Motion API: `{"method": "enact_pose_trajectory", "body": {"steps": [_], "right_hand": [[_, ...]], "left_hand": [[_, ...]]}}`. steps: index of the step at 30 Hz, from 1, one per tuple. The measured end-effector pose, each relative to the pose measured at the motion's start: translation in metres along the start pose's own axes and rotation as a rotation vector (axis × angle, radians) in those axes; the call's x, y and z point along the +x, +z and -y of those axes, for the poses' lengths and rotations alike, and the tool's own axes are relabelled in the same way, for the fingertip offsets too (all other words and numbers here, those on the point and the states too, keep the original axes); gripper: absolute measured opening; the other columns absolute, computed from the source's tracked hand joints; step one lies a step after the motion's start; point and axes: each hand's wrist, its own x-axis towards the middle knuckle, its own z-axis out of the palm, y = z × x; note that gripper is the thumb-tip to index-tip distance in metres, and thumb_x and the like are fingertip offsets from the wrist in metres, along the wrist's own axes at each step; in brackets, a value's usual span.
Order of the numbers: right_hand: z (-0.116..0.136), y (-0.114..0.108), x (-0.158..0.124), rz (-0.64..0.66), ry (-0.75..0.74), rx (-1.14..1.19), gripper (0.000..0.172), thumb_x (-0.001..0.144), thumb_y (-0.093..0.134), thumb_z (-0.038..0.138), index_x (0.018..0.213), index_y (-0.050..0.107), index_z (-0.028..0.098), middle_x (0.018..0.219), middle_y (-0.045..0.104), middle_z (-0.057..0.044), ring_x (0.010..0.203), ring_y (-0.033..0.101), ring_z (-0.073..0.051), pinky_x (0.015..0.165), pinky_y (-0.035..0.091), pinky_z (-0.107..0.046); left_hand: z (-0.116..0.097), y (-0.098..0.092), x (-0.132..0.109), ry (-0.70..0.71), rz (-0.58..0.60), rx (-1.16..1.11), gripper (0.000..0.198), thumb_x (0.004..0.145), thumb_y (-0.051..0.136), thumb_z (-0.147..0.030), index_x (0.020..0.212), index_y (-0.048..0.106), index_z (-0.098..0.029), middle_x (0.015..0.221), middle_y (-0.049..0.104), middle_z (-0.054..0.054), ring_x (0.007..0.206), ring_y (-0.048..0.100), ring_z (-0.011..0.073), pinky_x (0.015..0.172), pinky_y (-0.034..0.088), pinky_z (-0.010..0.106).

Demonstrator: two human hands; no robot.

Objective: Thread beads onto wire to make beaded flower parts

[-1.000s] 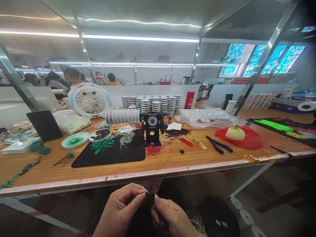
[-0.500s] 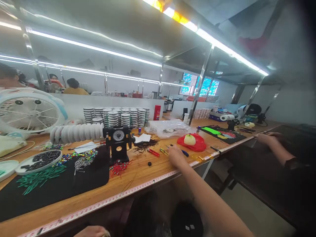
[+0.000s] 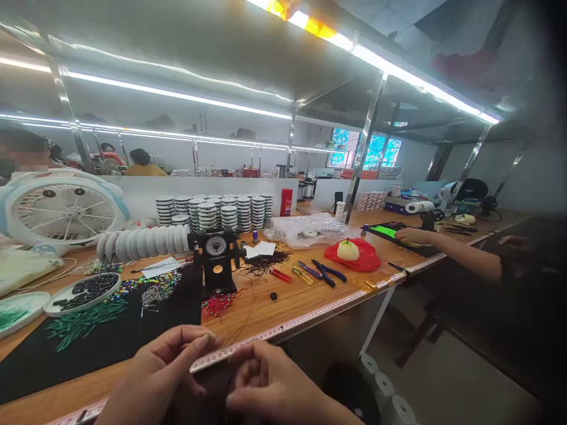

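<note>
My left hand (image 3: pixel 166 369) is raised at the table's front edge, thumb and forefinger pinched together; what they hold is too small to make out. Beside it, slightly apart, my right hand (image 3: pixel 270 378) has its fingers curled inward, and anything in them is hidden. A thin dark line (image 3: pixel 239 333) lies on the wood just behind both hands. Close by are red pieces with small beads (image 3: pixel 217 304) and a black cube (image 3: pixel 273 296). Farther right lie blue-and-black pliers (image 3: pixel 328 273), a smaller cutter-like tool (image 3: pixel 310 270), a yellow-handled tool (image 3: pixel 302 275) and a red one (image 3: pixel 280 275).
A black dial device (image 3: pixel 216 260) carries white spools (image 3: pixel 146 243). A black mat (image 3: pixel 177 319) holds green sleeves, beads and swivel-like metal parts. A peeled fruit (image 3: pixel 348 251) sits on a red bag (image 3: pixel 370 260). At right, a co-worker's hand (image 3: pixel 410 236) reaches over another mat. A measuring tape (image 3: pixel 305 317) lines the edge.
My right hand has come back from the pliers to beside my left hand. My left hand has risen into view from the bottom edge. The co-worker's hand has moved over the far mat.
</note>
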Motion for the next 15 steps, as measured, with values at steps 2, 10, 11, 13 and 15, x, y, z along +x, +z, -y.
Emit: {"method": "enact_pose_trajectory", "body": {"steps": [2,10,11,13,15], "right_hand": [[-0.003,-0.016,0.007,-0.264,-0.013,-0.015,0.035,0.072,0.064,0.039,0.094,0.056,0.013,0.063,0.050,0.004,0.052,0.045,-0.007,0.051,0.035,-0.020],[-0.008,-0.098,0.052,-0.714,0.045,-0.840,0.015,0.079,0.054,0.028,0.071,0.060,0.017,0.067,0.062,-0.002,0.065,0.053,-0.015,0.057,0.031,-0.024],[-0.011,-0.100,0.055,-0.724,0.055,-0.864,0.014,0.078,0.053,0.027,0.071,0.060,0.017,0.070,0.063,-0.004,0.068,0.055,-0.016,0.059,0.031,-0.025],[-0.016,-0.101,0.059,-0.743,0.064,-0.899,0.014,0.079,0.052,0.027,0.072,0.060,0.017,0.074,0.065,-0.006,0.071,0.056,-0.019,0.060,0.031,-0.027],[-0.019,-0.101,0.062,-0.752,0.073,-0.937,0.014,0.079,0.051,0.027,0.073,0.060,0.017,0.075,0.066,-0.007,0.073,0.057,-0.021,0.061,0.031,-0.028]], "left_hand": [[-0.011,0.003,0.014,0.283,-0.095,0.395,0.024,0.085,0.045,-0.039,0.082,0.056,-0.019,0.089,0.060,0.006,0.071,0.058,0.0176,0.066,0.048,0.027],[-0.030,0.062,0.057,0.316,0.035,1.356,0.037,0.069,0.029,0.008,0.089,0.055,-0.009,0.094,0.055,0.015,0.075,0.063,0.0251,0.064,0.051,0.038],[-0.029,0.067,0.060,0.321,0.046,1.369,0.036,0.069,0.030,0.008,0.089,0.055,-0.009,0.093,0.055,0.015,0.074,0.064,0.0255,0.064,0.052,0.039],[-0.026,0.073,0.066,0.327,0.048,1.395,0.035,0.069,0.032,0.007,0.089,0.056,-0.008,0.092,0.056,0.016,0.074,0.064,0.0256,0.063,0.053,0.038],[-0.022,0.074,0.070,0.337,0.024,1.413,0.036,0.071,0.029,0.007,0.090,0.056,-0.008,0.092,0.057,0.017,0.072,0.065,0.0248,0.060,0.053,0.037]]}}
